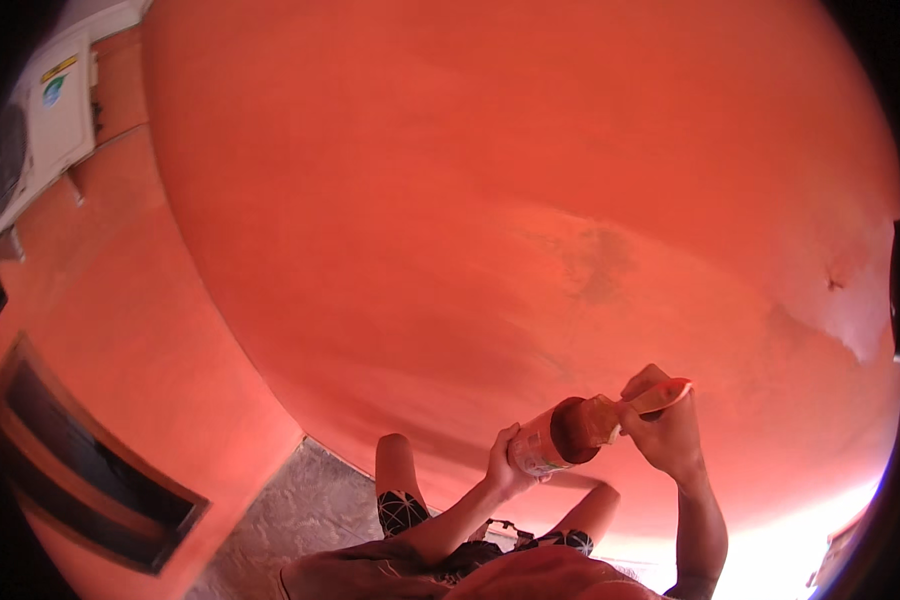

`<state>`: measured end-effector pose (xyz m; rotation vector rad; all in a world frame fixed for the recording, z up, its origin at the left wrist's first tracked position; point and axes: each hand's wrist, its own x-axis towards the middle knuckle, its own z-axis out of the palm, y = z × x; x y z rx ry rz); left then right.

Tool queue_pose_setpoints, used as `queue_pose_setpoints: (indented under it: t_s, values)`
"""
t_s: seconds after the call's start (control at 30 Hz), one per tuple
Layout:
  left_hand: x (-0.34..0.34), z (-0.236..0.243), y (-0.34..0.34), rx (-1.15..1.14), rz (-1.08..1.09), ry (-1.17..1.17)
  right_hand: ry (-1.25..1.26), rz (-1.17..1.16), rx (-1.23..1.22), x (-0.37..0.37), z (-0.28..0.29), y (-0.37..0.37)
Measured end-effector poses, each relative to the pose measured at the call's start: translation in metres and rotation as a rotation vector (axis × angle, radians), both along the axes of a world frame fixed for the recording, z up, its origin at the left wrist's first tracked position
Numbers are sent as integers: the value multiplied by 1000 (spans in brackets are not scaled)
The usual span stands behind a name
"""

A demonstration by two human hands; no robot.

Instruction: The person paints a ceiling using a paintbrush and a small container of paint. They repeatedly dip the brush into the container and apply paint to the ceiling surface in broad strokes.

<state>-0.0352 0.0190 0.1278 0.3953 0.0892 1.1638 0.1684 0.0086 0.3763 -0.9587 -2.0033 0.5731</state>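
My left hand [507, 466] is closed round the side of a cylindrical paint can [538, 447], held tilted in front of my knees with its mouth toward the right. The dark reddish inside of the can shows. In my right hand [667, 432] is a paintbrush [660, 396], gripped by its orange-red handle. The brush's broad, paint-coated head lies at the can's mouth; whether the bristles touch the rim, I cannot tell. Ahead of both hands stands a large orange-red wall [370, 200], with a darker smudged patch near its middle right.
A side wall meets the large wall at the left. It carries a white air-conditioner outdoor unit [60, 120] on brackets and, lower down, a dark framed window [90, 450]. Grey floor [290, 510] shows beside my legs. Paler, damaged-looking wall and bright light are on the right.
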Motion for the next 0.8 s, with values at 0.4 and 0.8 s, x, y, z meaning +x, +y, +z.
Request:
queue_pose_setpoints:
  t_s: [0.4, 0.8]
  values:
    - [-58, 31, 4, -46, 365, -62, 666, 328, -285, -61, -37, 51]
    - [-103, 21, -12, 32, 612, -24, 892, 446, -417, -116, -61, 59]
